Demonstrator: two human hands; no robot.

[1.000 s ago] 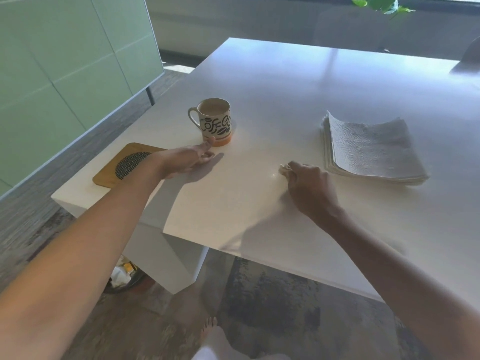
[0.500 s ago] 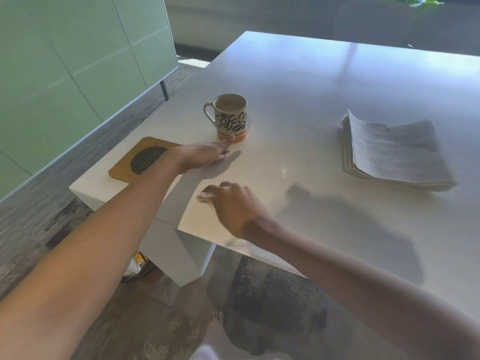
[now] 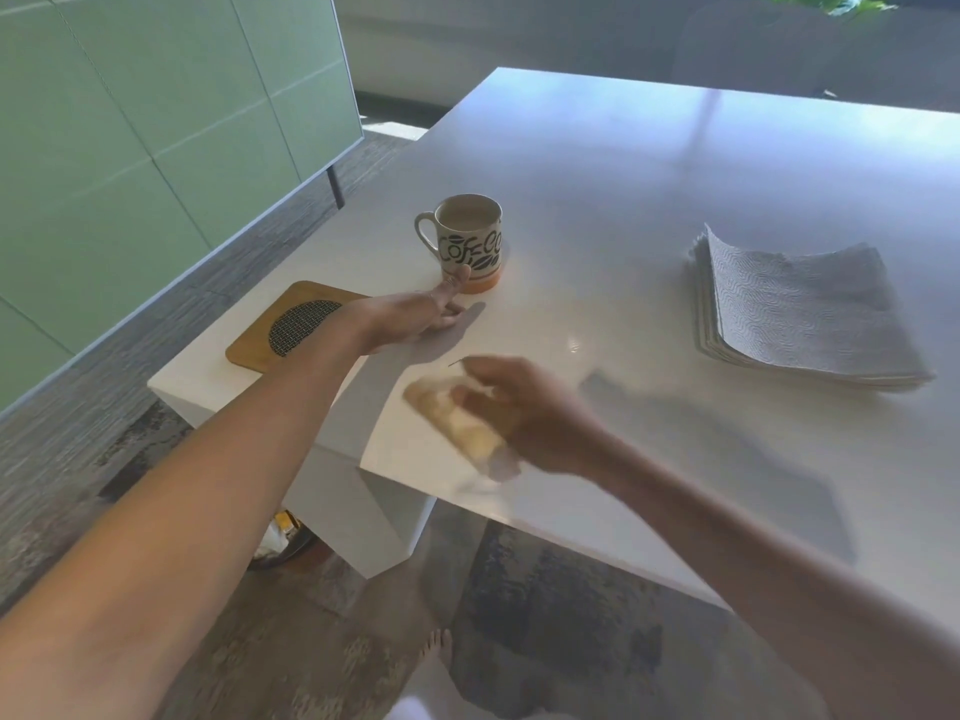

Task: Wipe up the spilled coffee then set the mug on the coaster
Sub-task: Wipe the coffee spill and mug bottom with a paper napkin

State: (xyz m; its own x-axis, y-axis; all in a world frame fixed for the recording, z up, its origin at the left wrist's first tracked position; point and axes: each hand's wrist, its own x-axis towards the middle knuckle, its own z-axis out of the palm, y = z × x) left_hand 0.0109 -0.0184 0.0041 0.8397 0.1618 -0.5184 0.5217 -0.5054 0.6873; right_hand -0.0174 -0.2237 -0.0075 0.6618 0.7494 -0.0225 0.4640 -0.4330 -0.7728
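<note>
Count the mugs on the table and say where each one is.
1. The mug stands upright on the white table, beyond the left hand and to the right of the wooden coaster, not on it. None appear hidden.

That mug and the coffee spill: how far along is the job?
Wiping looks nearly done: the table shows no puddle. The right hand holds a coffee-stained, blurred paper towel. Left: the mug stands beside the coaster, the left hand reaching near it.

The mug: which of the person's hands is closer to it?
The left hand: its fingers reach the foot of the mug. The right hand is farther back near the table edge, holding a stained paper towel.
</note>
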